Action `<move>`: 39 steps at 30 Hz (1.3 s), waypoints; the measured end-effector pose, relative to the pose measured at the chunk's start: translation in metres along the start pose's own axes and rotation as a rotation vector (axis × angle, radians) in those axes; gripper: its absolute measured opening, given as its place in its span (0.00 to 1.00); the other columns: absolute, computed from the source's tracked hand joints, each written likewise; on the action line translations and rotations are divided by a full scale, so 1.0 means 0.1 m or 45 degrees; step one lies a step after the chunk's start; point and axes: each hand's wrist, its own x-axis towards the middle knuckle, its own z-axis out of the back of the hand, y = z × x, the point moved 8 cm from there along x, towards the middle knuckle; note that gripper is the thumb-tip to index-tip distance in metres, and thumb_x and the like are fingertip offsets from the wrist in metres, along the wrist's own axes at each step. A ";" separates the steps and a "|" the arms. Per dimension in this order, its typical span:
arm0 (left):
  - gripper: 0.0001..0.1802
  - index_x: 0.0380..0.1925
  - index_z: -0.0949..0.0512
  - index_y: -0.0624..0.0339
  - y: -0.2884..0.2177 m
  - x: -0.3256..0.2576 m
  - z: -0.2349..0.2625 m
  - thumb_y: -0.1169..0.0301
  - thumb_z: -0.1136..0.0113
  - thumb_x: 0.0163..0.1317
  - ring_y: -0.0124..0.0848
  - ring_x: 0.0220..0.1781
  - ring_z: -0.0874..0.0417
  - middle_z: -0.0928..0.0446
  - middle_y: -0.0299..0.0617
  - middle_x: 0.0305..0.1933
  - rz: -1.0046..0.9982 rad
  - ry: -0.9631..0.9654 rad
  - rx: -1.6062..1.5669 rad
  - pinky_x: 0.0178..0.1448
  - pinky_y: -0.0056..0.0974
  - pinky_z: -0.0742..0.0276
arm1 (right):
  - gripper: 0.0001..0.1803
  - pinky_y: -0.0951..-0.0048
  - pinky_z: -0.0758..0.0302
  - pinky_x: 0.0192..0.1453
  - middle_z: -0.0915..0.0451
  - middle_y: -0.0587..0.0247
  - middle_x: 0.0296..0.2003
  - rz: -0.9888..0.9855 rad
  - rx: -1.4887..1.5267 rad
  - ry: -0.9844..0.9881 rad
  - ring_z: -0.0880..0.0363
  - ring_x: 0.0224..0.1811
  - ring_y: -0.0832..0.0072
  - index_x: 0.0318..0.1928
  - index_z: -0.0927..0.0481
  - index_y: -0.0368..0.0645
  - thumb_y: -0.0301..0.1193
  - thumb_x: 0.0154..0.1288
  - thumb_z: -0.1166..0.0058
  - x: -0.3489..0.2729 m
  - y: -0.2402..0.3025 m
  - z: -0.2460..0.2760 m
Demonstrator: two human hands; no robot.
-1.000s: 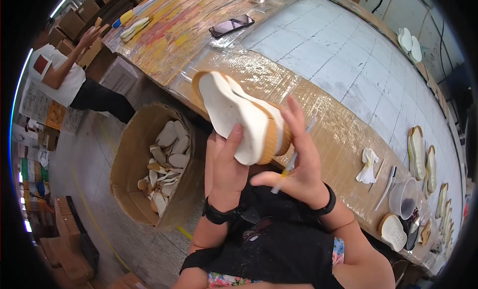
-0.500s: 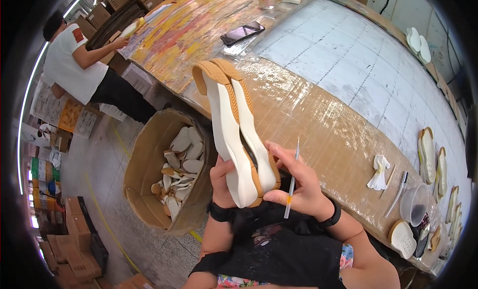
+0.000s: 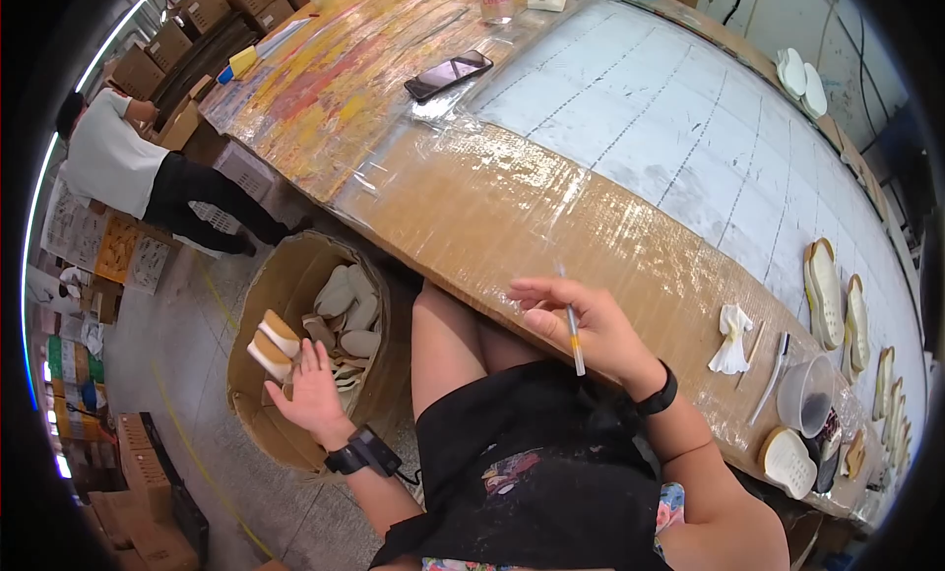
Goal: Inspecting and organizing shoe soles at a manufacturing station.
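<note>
My left hand (image 3: 313,394) is over the cardboard bin at left, palm up and fingers spread, holding nothing. Just past its fingertips is a pair of white shoe soles with tan ends (image 3: 274,347), tilted inside the bin (image 3: 258,428); I cannot tell whether they rest on anything. More pale soles (image 3: 346,300) lie heaped beside them. Above the near table edge, my right hand (image 3: 581,320) keeps a slim, clear-handled brush (image 3: 574,340) with an orange band between its fingers. Its thumb and forefinger are apart, and the brush's upper tip is blurred.
A covered table (image 3: 472,207) spans the front, with a phone (image 3: 449,75) on it. At right are a crumpled tissue (image 3: 731,337), a clear plastic cup (image 3: 805,394) and several soles (image 3: 823,290). A person in a white shirt (image 3: 113,158) bends at far left.
The pair of soles went from both hands down left into the bin, and my left hand has let go of it. My right hand stayed near the table with the brush. The other person bent over.
</note>
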 end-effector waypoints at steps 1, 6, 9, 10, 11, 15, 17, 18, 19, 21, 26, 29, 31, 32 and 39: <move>0.30 0.59 0.45 0.61 0.02 0.03 0.06 0.57 0.58 0.60 0.46 0.64 0.49 0.44 0.47 0.60 -0.010 0.003 -0.012 0.66 0.51 0.55 | 0.18 0.76 0.30 0.45 0.23 0.58 0.41 0.008 -0.005 0.012 0.25 0.40 0.74 0.48 0.28 0.39 0.32 0.58 0.48 0.04 0.00 0.05; 0.21 0.51 0.35 0.56 0.65 0.01 0.30 0.58 0.60 0.61 0.32 0.52 0.33 0.33 0.42 0.53 -0.080 0.255 1.054 0.52 0.38 0.38 | 0.17 0.75 0.29 0.43 0.22 0.59 0.37 0.048 -0.394 -0.133 0.24 0.38 0.74 0.46 0.26 0.42 0.34 0.57 0.48 0.28 -0.19 0.56; 0.09 0.39 0.26 0.59 1.20 -0.19 0.30 0.71 0.50 0.59 0.20 0.34 0.28 0.25 0.34 0.34 0.000 0.379 1.421 0.35 0.24 0.34 | 0.17 0.74 0.30 0.44 0.23 0.60 0.38 0.013 -0.458 -0.181 0.25 0.41 0.73 0.47 0.26 0.42 0.34 0.57 0.49 0.53 -0.36 0.83; 0.09 0.38 0.26 0.62 1.23 -0.18 0.46 0.73 0.50 0.58 0.20 0.34 0.27 0.25 0.34 0.33 0.001 0.382 1.539 0.37 0.24 0.32 | 0.17 0.73 0.30 0.45 0.23 0.59 0.40 0.024 -0.457 -0.200 0.27 0.43 0.73 0.47 0.27 0.42 0.34 0.57 0.49 0.64 -0.39 0.88; 0.08 0.36 0.25 0.64 1.21 -0.11 0.59 0.75 0.50 0.58 0.21 0.35 0.26 0.24 0.35 0.34 -0.105 0.529 1.665 0.41 0.26 0.30 | 0.18 0.73 0.30 0.45 0.24 0.59 0.42 0.045 -0.438 -0.192 0.28 0.45 0.72 0.47 0.27 0.42 0.33 0.57 0.48 0.76 -0.44 0.88; 0.09 0.36 0.25 0.66 1.43 -0.38 0.26 0.77 0.50 0.56 0.25 0.35 0.25 0.23 0.40 0.33 -0.204 0.831 1.988 0.41 0.29 0.29 | 0.18 0.71 0.33 0.51 0.27 0.58 0.46 0.187 -0.650 -0.580 0.30 0.49 0.69 0.50 0.30 0.38 0.28 0.58 0.53 0.88 -0.77 1.66; 0.09 0.37 0.25 0.65 1.56 -0.33 0.46 0.75 0.51 0.57 0.24 0.34 0.25 0.23 0.41 0.32 -0.215 0.885 1.937 0.38 0.29 0.29 | 0.17 0.71 0.33 0.52 0.27 0.53 0.45 0.173 -0.685 -0.676 0.29 0.48 0.68 0.49 0.30 0.35 0.27 0.60 0.55 0.84 -0.98 2.09; 0.09 0.36 0.25 0.65 1.60 -0.33 0.46 0.76 0.50 0.56 0.26 0.33 0.24 0.23 0.42 0.32 -0.211 0.917 2.110 0.37 0.30 0.29 | 0.16 0.72 0.34 0.52 0.27 0.52 0.45 0.141 -0.575 -0.722 0.29 0.48 0.69 0.48 0.30 0.33 0.27 0.61 0.57 0.79 -1.11 2.19; 0.09 0.35 0.25 0.64 1.55 -0.37 0.37 0.75 0.50 0.55 0.28 0.32 0.23 0.23 0.43 0.31 -0.376 0.976 2.178 0.36 0.30 0.29 | 0.15 0.72 0.34 0.52 0.26 0.52 0.44 0.113 -0.619 -0.711 0.29 0.47 0.69 0.47 0.30 0.33 0.27 0.61 0.56 0.78 -1.14 2.17; 0.08 0.32 0.24 0.63 1.46 -0.40 0.35 0.74 0.49 0.54 0.32 0.30 0.23 0.23 0.44 0.29 -0.462 0.903 2.186 0.35 0.31 0.30 | 0.15 0.75 0.34 0.49 0.25 0.55 0.40 0.068 -0.756 -0.655 0.28 0.44 0.71 0.46 0.29 0.34 0.28 0.59 0.54 0.79 -1.35 2.18; 0.07 0.31 0.24 0.61 1.53 -0.34 0.28 0.73 0.49 0.54 0.33 0.28 0.24 0.24 0.44 0.28 -0.578 0.905 2.271 0.32 0.32 0.30 | 0.14 0.76 0.33 0.46 0.24 0.56 0.38 0.019 -0.628 -0.545 0.27 0.41 0.73 0.44 0.28 0.34 0.27 0.58 0.53 0.95 -1.39 2.06; 0.07 0.31 0.24 0.60 1.58 -0.28 0.29 0.72 0.49 0.54 0.32 0.27 0.24 0.24 0.43 0.28 -0.568 0.808 2.379 0.31 0.32 0.31 | 0.13 0.76 0.32 0.45 0.24 0.56 0.37 -0.006 -0.597 -0.505 0.27 0.39 0.74 0.44 0.28 0.33 0.25 0.58 0.53 1.00 -1.41 2.02; 0.07 0.31 0.24 0.59 1.59 -0.24 0.29 0.71 0.49 0.53 0.31 0.26 0.25 0.24 0.42 0.27 -0.567 0.788 2.365 0.31 0.32 0.31 | 0.12 0.77 0.32 0.44 0.24 0.57 0.37 -0.015 -0.608 -0.519 0.27 0.38 0.75 0.43 0.28 0.32 0.23 0.58 0.53 0.99 -1.34 1.95; 0.07 0.31 0.24 0.59 1.60 -0.24 0.28 0.71 0.49 0.53 0.31 0.26 0.25 0.24 0.42 0.27 -0.562 0.793 2.369 0.31 0.32 0.31 | 0.12 0.77 0.32 0.44 0.24 0.57 0.37 -0.021 -0.606 -0.524 0.27 0.38 0.75 0.43 0.28 0.32 0.23 0.58 0.53 0.99 -1.32 1.94; 0.07 0.31 0.23 0.58 1.55 -0.28 0.23 0.71 0.48 0.53 0.31 0.25 0.25 0.24 0.42 0.27 -0.454 0.695 2.353 0.30 0.32 0.30 | 0.12 0.76 0.32 0.46 0.24 0.56 0.36 0.018 -0.593 -0.523 0.27 0.39 0.73 0.43 0.28 0.32 0.24 0.58 0.53 0.96 -1.27 1.91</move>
